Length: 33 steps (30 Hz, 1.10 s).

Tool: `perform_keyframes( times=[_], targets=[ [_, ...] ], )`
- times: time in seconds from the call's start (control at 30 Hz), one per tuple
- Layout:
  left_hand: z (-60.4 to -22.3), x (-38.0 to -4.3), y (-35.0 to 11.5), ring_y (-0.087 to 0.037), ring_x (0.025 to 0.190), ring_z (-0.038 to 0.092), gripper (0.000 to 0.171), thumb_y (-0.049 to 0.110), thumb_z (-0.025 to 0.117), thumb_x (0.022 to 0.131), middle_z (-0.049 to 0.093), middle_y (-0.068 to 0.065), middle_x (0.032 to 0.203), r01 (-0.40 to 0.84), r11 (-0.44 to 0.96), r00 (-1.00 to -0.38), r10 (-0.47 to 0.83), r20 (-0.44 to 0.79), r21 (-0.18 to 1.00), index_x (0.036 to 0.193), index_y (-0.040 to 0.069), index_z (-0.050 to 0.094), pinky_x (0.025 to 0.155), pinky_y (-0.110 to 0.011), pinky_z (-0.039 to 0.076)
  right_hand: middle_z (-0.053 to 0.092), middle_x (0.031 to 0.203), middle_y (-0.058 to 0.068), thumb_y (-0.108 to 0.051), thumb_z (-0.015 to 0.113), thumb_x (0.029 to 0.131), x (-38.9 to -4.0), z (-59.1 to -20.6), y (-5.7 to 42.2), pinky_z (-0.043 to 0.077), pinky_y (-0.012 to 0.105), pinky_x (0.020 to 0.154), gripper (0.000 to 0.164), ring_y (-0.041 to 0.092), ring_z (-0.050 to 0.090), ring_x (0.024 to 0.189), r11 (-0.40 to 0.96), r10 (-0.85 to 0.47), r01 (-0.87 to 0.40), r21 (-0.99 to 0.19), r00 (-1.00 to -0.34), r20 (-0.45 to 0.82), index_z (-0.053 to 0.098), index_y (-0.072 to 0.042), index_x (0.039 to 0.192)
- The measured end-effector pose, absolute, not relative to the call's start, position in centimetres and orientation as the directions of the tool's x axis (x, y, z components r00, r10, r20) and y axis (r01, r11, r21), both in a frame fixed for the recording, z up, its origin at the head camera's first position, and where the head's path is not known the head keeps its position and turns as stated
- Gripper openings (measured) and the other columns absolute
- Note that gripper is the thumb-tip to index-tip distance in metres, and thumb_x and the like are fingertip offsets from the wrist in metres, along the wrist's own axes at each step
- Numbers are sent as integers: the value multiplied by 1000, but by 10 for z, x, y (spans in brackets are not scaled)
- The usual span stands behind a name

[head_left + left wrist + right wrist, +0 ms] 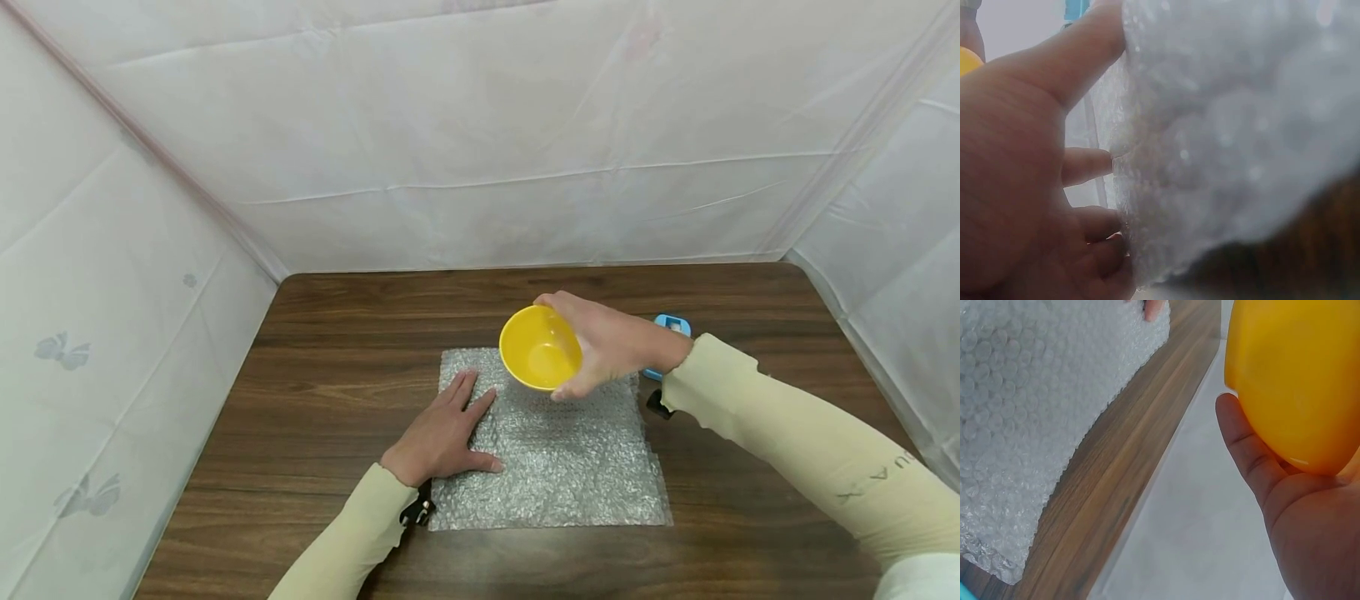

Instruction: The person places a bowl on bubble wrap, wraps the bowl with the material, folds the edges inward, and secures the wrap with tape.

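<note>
My right hand (618, 337) grips a yellow bowl (538, 350) by its side, thumb and fingers at the rim. The bowl is tilted, its inside facing the head camera, and it hangs over a sheet of bubble wrap (555, 475). In the right wrist view the smooth outside of the bowl (1297, 375) lies against the palm and a finger. On the left part of the sheet rests my left hand (442, 433), fingers spread. Close up in the left wrist view, the bubble wrap (1229, 125) fills much of the picture beside the fingers.
A light-blue object (672, 323) lies on the wooden table (337, 333) behind my right wrist, which partly hides it. White sheeting (487, 125) hangs around the table's back and sides. A black wrist device (418, 508) sits at the left cuff.
</note>
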<state>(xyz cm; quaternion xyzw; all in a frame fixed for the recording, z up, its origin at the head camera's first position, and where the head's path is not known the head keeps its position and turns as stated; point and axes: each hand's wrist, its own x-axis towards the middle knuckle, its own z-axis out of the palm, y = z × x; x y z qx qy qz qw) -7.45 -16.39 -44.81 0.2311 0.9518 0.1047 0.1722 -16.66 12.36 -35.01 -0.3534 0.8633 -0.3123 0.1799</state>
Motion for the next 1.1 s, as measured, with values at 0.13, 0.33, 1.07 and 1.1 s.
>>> perform_keyframes(
  times=[0.13, 0.33, 1.07, 1.1],
  targets=[
    [-448, -74, -164, -39, 163, 16, 105, 68, 78, 80, 15, -20, 175, 405, 870, -836, 477, -272, 280, 162, 16, 39, 127, -55, 31, 51, 141, 3, -43, 96, 64, -163, -347, 122, 56, 39, 91, 117, 21, 59, 113, 534, -740, -509, -675, -667, -82, 31, -11, 156],
    [-449, -74, -163, -37, 163, 16, 105, 69, 78, 80, 14, -17, 175, 399, 877, -839, 467, -278, 268, 163, 17, 38, 128, -54, 30, 52, 140, 3, -42, 96, 64, -159, -345, 120, 57, 38, 92, 116, 21, 58, 115, 531, -751, -530, -662, -656, -77, 31, -12, 155],
    [-451, -75, -162, -38, 163, 17, 105, 70, 76, 81, 16, -19, 175, 414, 871, -837, 479, -263, 265, 163, 17, 37, 127, -54, 31, 52, 137, 3, -43, 96, 63, -155, -356, 121, 56, 37, 91, 117, 19, 59, 110, 529, -751, -515, -675, -654, -90, 31, -11, 156],
    [-451, -74, -162, -39, 163, 17, 105, 70, 76, 81, 16, -19, 175, 413, 870, -838, 479, -260, 269, 163, 17, 37, 127, -54, 31, 52, 136, 3, -44, 96, 63, -154, -356, 120, 56, 36, 91, 117, 19, 60, 110, 527, -753, -514, -677, -652, -91, 31, -12, 155]
  ],
)
